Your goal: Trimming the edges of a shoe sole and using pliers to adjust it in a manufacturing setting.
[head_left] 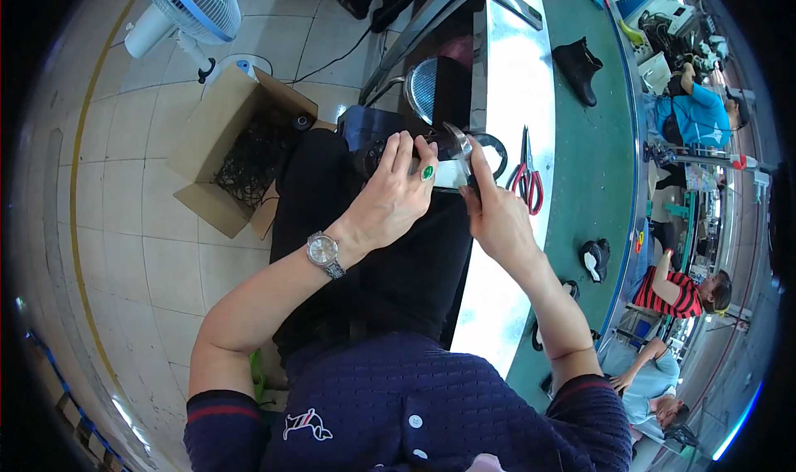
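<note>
Over my lap, my left hand (396, 186) is bent around a dark object whose shape is mostly hidden by the fingers; it could be a black shoe. My right hand (500, 215) grips a hammer-like tool (455, 143) with a curved silver head, the index finger stretched along it. The tool's head is close to the left fingertips; whether it touches the dark object I cannot tell. A black ring (502, 159) lies on the bench edge just beyond the right hand. Beside it are red-handled scissors (527, 182), pointing away from me.
An open cardboard box (204, 161) of dark tangled pieces stands at left, a fan (195, 8) behind it. The metal bench (518, 74) holds a phone (516, 8). On the green belt (584, 157) stand a black boot (578, 70) and black-and-white shoes (594, 261). Several people work beyond.
</note>
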### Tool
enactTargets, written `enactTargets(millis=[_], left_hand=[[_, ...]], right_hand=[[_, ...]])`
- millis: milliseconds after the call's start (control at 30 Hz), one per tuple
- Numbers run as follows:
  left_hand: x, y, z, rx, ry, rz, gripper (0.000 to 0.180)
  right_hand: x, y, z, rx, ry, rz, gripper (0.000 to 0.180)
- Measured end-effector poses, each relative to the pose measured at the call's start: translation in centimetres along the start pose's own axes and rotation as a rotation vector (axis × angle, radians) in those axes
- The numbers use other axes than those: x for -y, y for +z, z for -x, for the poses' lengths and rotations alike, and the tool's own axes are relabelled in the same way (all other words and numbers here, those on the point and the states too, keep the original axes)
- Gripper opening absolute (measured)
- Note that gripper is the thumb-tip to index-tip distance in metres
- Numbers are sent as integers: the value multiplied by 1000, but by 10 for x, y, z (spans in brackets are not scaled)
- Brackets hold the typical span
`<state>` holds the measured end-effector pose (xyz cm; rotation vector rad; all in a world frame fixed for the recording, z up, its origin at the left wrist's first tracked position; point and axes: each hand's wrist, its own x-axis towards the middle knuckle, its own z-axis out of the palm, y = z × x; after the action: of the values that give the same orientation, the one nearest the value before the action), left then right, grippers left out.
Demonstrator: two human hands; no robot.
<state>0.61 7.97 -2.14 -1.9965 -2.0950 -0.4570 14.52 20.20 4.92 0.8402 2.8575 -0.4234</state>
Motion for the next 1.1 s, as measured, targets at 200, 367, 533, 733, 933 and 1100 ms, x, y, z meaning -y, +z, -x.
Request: enactTargets(millis=[200, 367, 533, 733, 933, 1100], left_hand=[[-3, 4, 7, -42, -27, -62, 51], [-4, 5, 12, -77, -23, -84, 47], [0, 9, 11, -157, 1, -58, 42], [1, 10, 16, -181, -21, 7, 42], [5, -14, 7, -148, -218, 144, 53], [15, -22, 20, -28, -332, 355, 69]], right_hand=[[4, -15, -3, -95, 11, -134, 69], [-1, -12, 0, 62, 3, -49, 69], [22, 7, 0, -115, -5, -65, 70], [35, -11, -3, -93, -19, -93, 72], [35, -1, -5, 14, 22, 22, 73], [48, 12, 0, -174, 37, -233, 69]])
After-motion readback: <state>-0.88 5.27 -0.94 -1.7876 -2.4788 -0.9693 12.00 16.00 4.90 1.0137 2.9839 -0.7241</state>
